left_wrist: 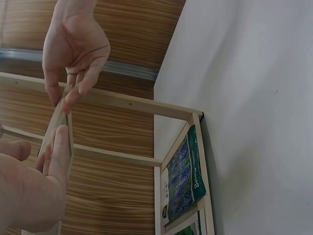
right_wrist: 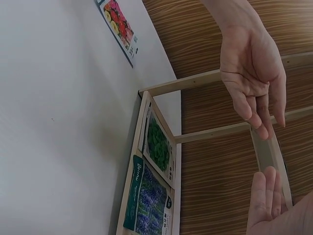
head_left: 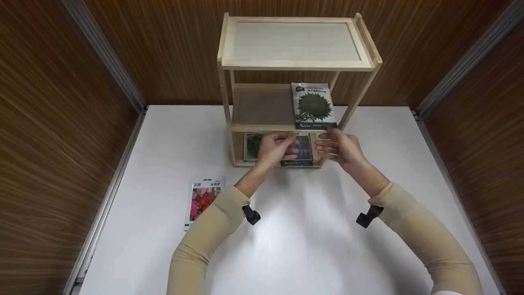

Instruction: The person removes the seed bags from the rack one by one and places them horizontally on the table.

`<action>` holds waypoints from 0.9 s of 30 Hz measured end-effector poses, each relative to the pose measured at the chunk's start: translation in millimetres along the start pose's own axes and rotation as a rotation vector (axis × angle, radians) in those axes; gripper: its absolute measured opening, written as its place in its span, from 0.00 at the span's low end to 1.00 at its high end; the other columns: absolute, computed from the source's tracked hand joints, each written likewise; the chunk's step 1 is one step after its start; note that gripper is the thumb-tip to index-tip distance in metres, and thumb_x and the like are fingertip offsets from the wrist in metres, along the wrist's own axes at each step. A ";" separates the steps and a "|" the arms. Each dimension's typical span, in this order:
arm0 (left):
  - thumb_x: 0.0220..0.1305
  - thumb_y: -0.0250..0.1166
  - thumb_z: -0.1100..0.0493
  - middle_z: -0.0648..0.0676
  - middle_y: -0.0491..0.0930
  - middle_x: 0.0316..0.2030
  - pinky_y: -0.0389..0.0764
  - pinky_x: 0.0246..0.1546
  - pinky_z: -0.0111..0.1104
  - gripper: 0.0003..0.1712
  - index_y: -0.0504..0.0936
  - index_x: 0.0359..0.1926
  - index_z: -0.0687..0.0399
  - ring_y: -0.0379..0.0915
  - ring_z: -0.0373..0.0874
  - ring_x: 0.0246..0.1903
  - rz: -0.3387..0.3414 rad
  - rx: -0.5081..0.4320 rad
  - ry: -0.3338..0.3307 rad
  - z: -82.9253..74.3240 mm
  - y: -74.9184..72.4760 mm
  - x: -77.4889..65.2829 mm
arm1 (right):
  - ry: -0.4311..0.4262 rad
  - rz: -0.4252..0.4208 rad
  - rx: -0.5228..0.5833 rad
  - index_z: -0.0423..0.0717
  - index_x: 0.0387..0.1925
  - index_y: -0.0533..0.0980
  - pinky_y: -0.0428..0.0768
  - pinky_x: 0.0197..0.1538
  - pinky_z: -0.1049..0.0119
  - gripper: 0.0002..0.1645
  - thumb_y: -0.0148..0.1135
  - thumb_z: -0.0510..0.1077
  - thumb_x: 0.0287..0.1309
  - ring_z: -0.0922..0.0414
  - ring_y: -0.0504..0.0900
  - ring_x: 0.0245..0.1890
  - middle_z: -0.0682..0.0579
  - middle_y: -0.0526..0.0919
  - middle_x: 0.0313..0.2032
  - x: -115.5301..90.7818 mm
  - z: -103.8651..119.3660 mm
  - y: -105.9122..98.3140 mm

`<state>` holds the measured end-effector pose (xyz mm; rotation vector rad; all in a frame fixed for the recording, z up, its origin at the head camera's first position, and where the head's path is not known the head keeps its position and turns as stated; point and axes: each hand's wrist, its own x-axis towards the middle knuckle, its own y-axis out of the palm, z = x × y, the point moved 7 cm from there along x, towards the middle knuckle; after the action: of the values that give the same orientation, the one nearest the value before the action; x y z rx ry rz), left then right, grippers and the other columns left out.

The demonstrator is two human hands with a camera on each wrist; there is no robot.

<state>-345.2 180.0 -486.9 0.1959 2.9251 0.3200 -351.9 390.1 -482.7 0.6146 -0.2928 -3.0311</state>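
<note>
A seed packet with a large green sunflower head (head_left: pixel 314 106) lies on the right part of the middle shelf (head_left: pixel 264 104), its lower edge at the shelf's front rail. My right hand (head_left: pixel 346 149) is at that packet's lower right corner, fingers extended leftward below the rail. Just below the rail, left of the packet, my left hand (head_left: pixel 275 149) has its fingers pointing right, loosely bent, with nothing visible in them. Behind the hands, the bottom shelf bears a green-leaf packet (right_wrist: pixel 159 147) and a purple-flower packet (left_wrist: pixel 181 178), side by side.
The light wooden rack (head_left: pixel 294 67) stands against the brown wood-grain back wall (head_left: pixel 163 53). A red-flower packet (head_left: pixel 202 200) lies on the white table (head_left: pixel 303 246), left of my left forearm. Wood-grain side walls with metal rails (head_left: pixel 104 53) flank the table.
</note>
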 end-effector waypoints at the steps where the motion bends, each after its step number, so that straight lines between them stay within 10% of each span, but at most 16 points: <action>1: 0.75 0.66 0.57 0.68 0.88 0.51 0.95 0.38 0.34 0.16 0.84 0.56 0.63 0.87 0.39 0.29 -0.002 -0.004 -0.002 0.0 0.2 -0.3 | 0.001 0.000 0.004 0.40 0.46 0.79 0.94 0.42 0.67 0.18 0.49 0.49 0.79 0.60 0.93 0.32 0.53 0.93 0.29 -0.2 0.0 -0.2; 27: 0.74 0.68 0.53 0.53 0.90 0.36 0.95 0.38 0.36 0.16 0.87 0.52 0.62 0.89 0.41 0.30 -0.034 -0.030 -0.035 -7.0 -0.1 -1.8 | 0.022 -0.021 -0.017 0.42 0.42 0.82 0.94 0.41 0.66 0.20 0.51 0.52 0.79 0.59 0.93 0.32 0.52 0.93 0.29 0.9 1.5 -4.7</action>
<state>-344.9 178.1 -479.9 0.1461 2.8835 0.3521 -353.2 394.9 -482.6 0.6533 -0.2615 -3.0417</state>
